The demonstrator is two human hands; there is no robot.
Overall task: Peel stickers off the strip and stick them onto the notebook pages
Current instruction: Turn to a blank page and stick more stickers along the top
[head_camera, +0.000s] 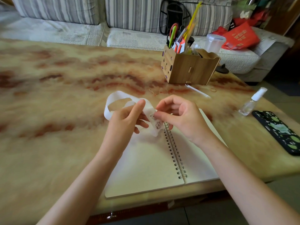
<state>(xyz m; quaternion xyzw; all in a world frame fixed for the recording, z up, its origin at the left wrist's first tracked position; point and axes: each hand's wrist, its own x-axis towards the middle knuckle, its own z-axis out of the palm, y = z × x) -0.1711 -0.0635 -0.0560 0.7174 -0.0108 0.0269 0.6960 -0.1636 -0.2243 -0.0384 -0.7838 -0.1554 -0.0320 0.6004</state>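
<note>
Item: white sticker strip [129, 101], a long curling loop, held in the air above the far end of the open spiral notebook [146, 168]. The notebook lies flat at the near edge of the table [56, 95], right of middle, both pages blank. Left hand [125, 120]: grip closed on the strip, thumb on top, fingers beneath, the loop rising behind it. Right hand [180, 117]: grip a thumb-and-forefinger pinch at the strip's edge beside two small printed cartoon stickers; whether it has a sticker or only the backing cannot be told. Toward the far right corner: wooden organiser box [190, 69], scissors and pens upright in it, a clear lidded container [214, 42] behind. In front of the box: a thin clear-wrapped stick [198, 91] and a rubber band [213, 90]. Along the right edge: small spray bottle [250, 103], upright, and just beside it a dark phone [279, 132] patterned in green. Beyond the far edge: striped sofa [56, 12] bearing a red bag [240, 36].
</note>
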